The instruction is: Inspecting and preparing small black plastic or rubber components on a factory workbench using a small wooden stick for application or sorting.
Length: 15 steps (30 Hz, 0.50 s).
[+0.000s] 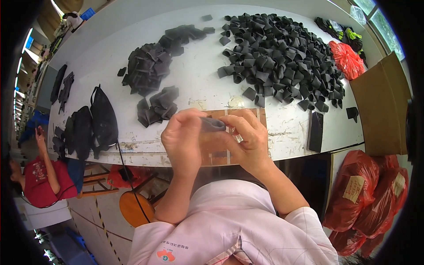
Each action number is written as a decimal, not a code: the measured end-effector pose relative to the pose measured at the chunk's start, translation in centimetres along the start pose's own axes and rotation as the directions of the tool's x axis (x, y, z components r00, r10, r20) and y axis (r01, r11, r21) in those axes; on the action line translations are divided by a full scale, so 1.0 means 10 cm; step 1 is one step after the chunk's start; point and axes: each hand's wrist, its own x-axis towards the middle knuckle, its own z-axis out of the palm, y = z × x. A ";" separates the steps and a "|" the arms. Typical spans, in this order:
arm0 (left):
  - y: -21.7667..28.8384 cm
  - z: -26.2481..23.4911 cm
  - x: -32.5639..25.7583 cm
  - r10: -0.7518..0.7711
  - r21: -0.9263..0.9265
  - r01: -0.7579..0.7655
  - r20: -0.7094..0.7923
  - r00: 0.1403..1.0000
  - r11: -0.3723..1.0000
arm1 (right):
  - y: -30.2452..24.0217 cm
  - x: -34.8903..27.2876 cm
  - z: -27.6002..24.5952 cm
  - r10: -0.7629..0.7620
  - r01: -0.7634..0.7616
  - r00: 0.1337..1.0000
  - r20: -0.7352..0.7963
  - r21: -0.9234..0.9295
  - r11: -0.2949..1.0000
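Above the table's near edge, both hands hold one small dark-grey fabric loop (pixel 213 124) whose rounded end shows between them. My left hand (pixel 182 136) is closed on its left end, with the fingertips partly hidden behind the hand's back. My right hand (pixel 248 136) pinches the right end between thumb and fingers. Under the hands lies a brown board (pixel 212 152) with pale strips. Beyond them, to the right, spreads a large heap of black fabric loops (pixel 278 57). Flat dark fabric pieces (pixel 148 68) lie in piles to the left, with a smaller pile (pixel 158 105) nearest my left hand.
A black bag (pixel 104 117) and dark cloths lie at the table's left. A black block (pixel 315 131), a cardboard sheet (pixel 380 101) and a red plastic bag (pixel 346 59) are on the right. Filled red bags (pixel 355 190) stand below. Another person (pixel 46 179) sits at far left, near a stool (pixel 136 210).
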 end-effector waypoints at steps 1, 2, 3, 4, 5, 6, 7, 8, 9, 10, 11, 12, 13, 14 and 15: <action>0.00 -0.01 0.00 -0.053 -0.119 0.047 -0.052 0.997 0.992 | 0.02 0.01 0.02 -0.085 0.082 0.995 -0.049 -0.058 0.995; -0.01 -0.02 -0.01 -0.053 -0.116 0.047 -0.052 0.997 0.992 | 0.02 0.02 0.01 -0.084 0.081 0.995 -0.049 -0.056 0.995; -0.02 -0.02 -0.03 -0.094 -0.166 0.082 -0.066 0.993 0.983 | 0.02 0.04 0.00 -0.129 0.125 0.991 -0.031 -0.114 0.986; -0.03 -0.03 -0.05 -0.137 -0.217 0.117 -0.077 0.988 0.969 | 0.02 0.05 -0.01 -0.172 0.168 0.985 -0.011 -0.171 0.971; -0.05 -0.06 -0.06 -0.124 -0.194 0.109 -0.066 0.990 0.975 | 0.03 0.05 -0.02 -0.171 0.167 0.985 -0.010 -0.169 0.971; -0.06 -0.07 -0.08 -0.124 -0.193 0.109 -0.067 0.990 0.975 | 0.06 0.05 -0.02 -0.223 0.220 0.975 0.000 -0.171 0.960; -0.06 -0.08 -0.09 -0.120 -0.148 0.112 -0.050 0.992 0.983 | 0.08 0.04 -0.02 -0.273 0.271 0.962 0.011 -0.174 0.947; -0.07 -0.10 -0.11 -0.117 -0.103 0.113 -0.031 0.993 0.988 | 0.11 0.02 -0.02 -0.271 0.269 0.962 0.011 -0.174 0.947; -0.09 -0.11 -0.13 -0.118 -0.062 0.117 -0.021 0.993 0.991 | 0.14 -0.02 -0.01 -0.259 0.256 0.966 0.005 -0.169 0.952; -0.11 -0.13 -0.12 -0.116 -0.062 0.114 -0.024 0.993 0.992 | 0.17 -0.04 0.00 -0.250 0.247 0.968 0.002 -0.162 0.955; -0.13 -0.14 -0.12 -0.101 -0.002 0.101 0.011 0.995 0.995 | 0.18 -0.06 0.00 -0.254 0.251 0.967 0.004 -0.160 0.955; -0.13 -0.15 -0.11 -0.089 0.058 0.086 0.046 0.995 0.995 | 0.18 -0.07 0.00 -0.257 0.255 0.966 0.013 -0.194 0.947; -0.12 -0.14 -0.07 -0.051 0.081 0.044 0.081 0.995 0.996 | 0.19 -0.08 0.00 -0.259 0.256 0.966 0.021 -0.230 0.939; -0.09 -0.11 -0.04 -0.049 0.080 0.043 0.081 0.995 0.996 | 0.19 -0.07 -0.02 -0.260 0.258 0.965 0.021 -0.230 0.938; -0.04 -0.08 -0.02 -0.158 0.159 0.136 0.136 0.978 0.978 | 0.17 -0.06 -0.05 -0.225 0.240 0.971 0.086 -0.266 0.934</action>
